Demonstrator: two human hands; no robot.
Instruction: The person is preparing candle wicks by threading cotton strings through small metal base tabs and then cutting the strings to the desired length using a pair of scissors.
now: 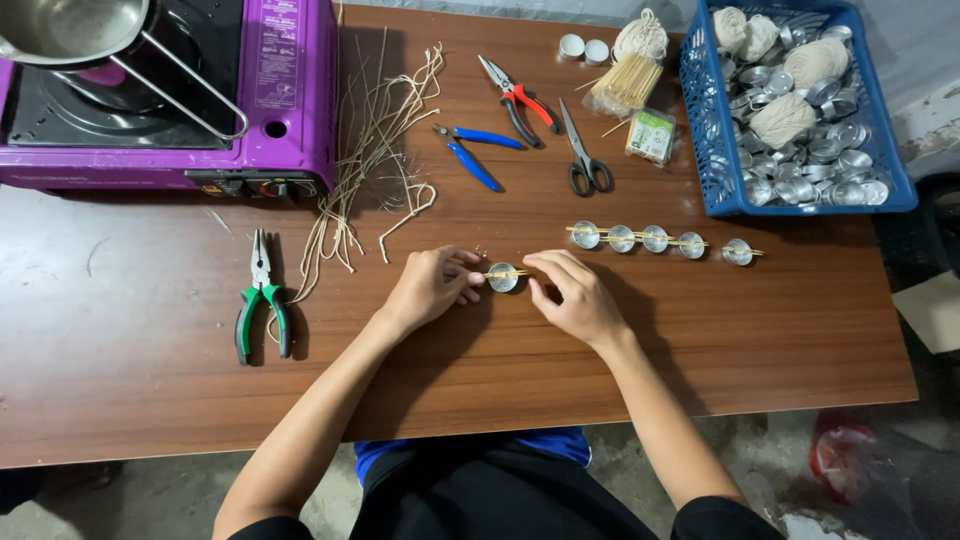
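1. Nearest the camera, the left hand (432, 285) and the right hand (572, 296) met at the middle of the wooden table (500, 370); both were narrowed to a pinch around one small round metal cup (503, 277)
2. The left fingertips gripped the near ends of a pair of thin wooden sticks (505, 272) that lay across the cup's mouth, while the right fingers steadied the cup's far rim – so the step in hand looked like setting the sticks over this cup
3. The next move, as I judged it, called for a light, level touch: the sticks had to stay parallel and centred without tipping the cup
4. Just beyond, to the right, a row of finished cups (655, 239) sat on the table with sticks across them
5. To the left lay green-handled pliers (262, 295) beside loose lengths of pale string (375, 140)
6. Further back were blue-handled pliers (470, 150), red-handled pliers (520, 100) and black scissors (582, 160) – all untouched
7. At the far edge stood a purple portable stove (280, 90) bearing a steel pan (70, 30), and a blue basket (705, 150) of empty cups and balls of string
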